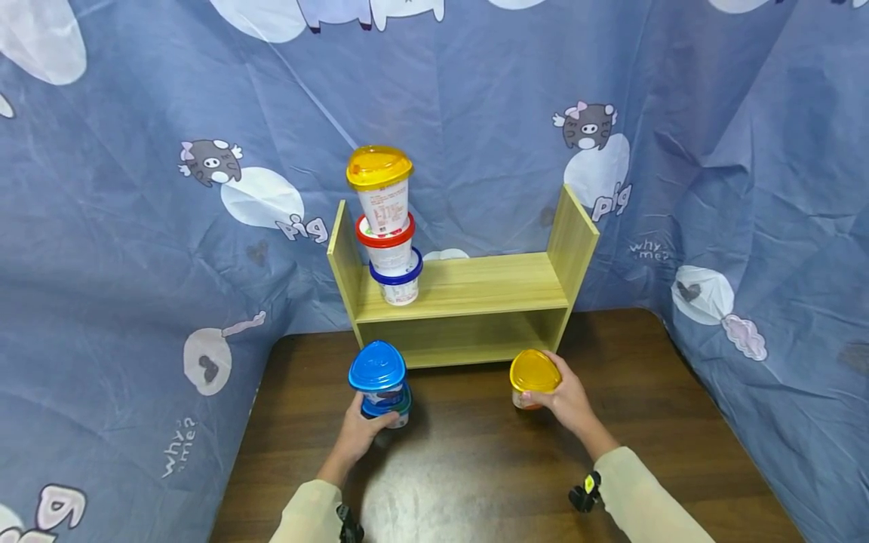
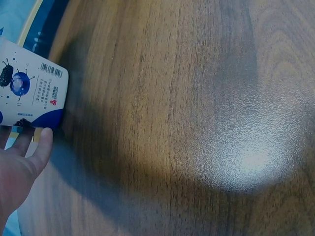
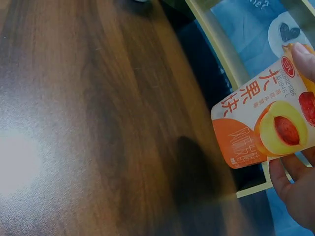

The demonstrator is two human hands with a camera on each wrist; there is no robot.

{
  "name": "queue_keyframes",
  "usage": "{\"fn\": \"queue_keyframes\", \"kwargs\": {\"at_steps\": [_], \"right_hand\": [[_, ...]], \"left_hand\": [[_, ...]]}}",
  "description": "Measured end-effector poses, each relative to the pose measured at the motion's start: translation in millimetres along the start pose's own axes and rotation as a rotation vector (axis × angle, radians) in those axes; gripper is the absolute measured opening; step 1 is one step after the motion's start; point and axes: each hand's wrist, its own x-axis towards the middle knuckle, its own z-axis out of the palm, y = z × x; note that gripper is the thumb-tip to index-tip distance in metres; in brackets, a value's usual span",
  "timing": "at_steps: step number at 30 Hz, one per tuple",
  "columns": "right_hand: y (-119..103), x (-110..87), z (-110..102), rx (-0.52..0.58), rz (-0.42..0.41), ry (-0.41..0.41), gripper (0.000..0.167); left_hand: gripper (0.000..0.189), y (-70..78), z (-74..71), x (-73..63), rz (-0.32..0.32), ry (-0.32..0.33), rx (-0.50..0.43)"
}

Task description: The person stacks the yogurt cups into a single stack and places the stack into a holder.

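Note:
My left hand (image 1: 360, 434) grips the lower of two stacked tub-shaped cups. This lower cup (image 1: 400, 415) has a blue-green lid, and a cup with a bright blue lid (image 1: 378, 367) sits on top. In the left wrist view, a white cup side (image 2: 37, 83) with berry pictures and a blue base shows above my fingers (image 2: 43, 147). With my right hand (image 1: 566, 396) I hold a yellow-lidded cup (image 1: 534, 373), thumb on the near side. Its orange and white side (image 3: 261, 118) with a peach picture fills part of the right wrist view.
A light wooden two-level shelf (image 1: 489, 283) stands at the table's back. On its upper board, at the left, rises a stack: blue-rimmed cup (image 1: 399, 290) below, red-rimmed cup (image 1: 388, 253) between, yellow-lidded cup (image 1: 382, 188) on top. Blue printed cloth (image 1: 462, 136) surrounds the brown table (image 1: 462, 467).

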Motion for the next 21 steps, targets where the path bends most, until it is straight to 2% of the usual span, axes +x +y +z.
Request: {"fn": "queue_keyframes", "kwargs": {"at_steps": [15,21], "right_hand": [[-31,9.7,8,-0.004,-0.054,-0.005,0.099],[-79,-3.7,8,0.001,-0.062,-0.021,0.093]], "left_hand": [[0.08,-1.9,0.4,1.9,0.013,0.002,-0.003],[0.08,-0.1,0.5,0.2,0.001,0.005,0.007]]}}
